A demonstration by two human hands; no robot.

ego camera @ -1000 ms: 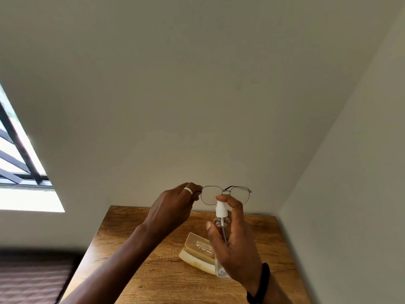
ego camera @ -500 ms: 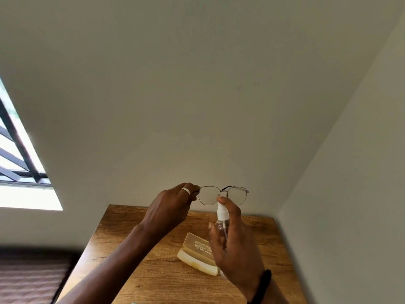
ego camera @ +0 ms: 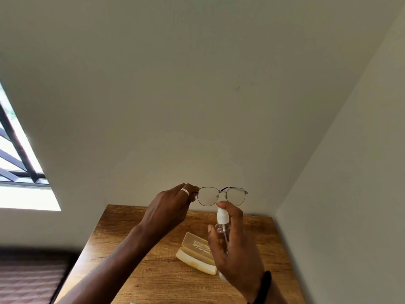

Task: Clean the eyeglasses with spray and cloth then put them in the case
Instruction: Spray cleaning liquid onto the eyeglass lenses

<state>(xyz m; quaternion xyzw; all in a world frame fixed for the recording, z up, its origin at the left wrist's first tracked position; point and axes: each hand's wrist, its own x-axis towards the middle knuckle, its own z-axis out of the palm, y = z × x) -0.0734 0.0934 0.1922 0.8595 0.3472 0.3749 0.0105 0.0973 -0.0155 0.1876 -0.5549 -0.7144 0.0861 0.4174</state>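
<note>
My left hand (ego camera: 168, 210) pinches the left end of thin metal-framed eyeglasses (ego camera: 221, 195) and holds them up above the wooden table (ego camera: 135, 268), lenses facing me. My right hand (ego camera: 236, 249) grips a small clear spray bottle (ego camera: 222, 224) with a white nozzle, just below and in front of the lenses; the index finger rests on top of the nozzle. An open cream-coloured glasses case (ego camera: 195, 253) lies on the table under my hands, its lid tilted up. No cloth can be seen.
The table stands in a corner, with one wall (ego camera: 197, 106) behind it and another wall (ego camera: 355, 194) on the right. A barred window (ego camera: 15, 163) is at the left. A dark patterned surface (ego camera: 28, 279) lies left of the table.
Both hands and the glasses sit slightly lower in view. My right hand has drifted a little down and left with the bottle; the finger stays on the nozzle.
</note>
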